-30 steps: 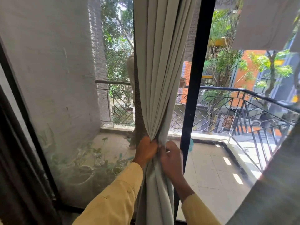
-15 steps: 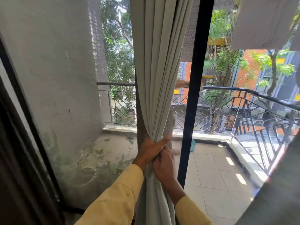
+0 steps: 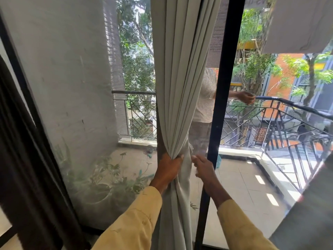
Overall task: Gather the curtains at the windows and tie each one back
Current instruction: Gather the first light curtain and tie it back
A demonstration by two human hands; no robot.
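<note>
My left hand (image 3: 168, 168) grips the grey curtain (image 3: 178, 78). Its fingers and thumb are curled round the gathered folds, so the cloth is pinched into one bundle in front of the glass, just left of the black window frame (image 3: 215, 123). My right hand (image 3: 204, 169) is just beside the bundle, fingers loose and spread, holding nothing; I cannot tell if the fingertips touch the cloth. Behind the glass are potted plants (image 3: 100, 179) on the balcony floor, and farther a person (image 3: 205, 98) at the railing (image 3: 281, 112).
</note>
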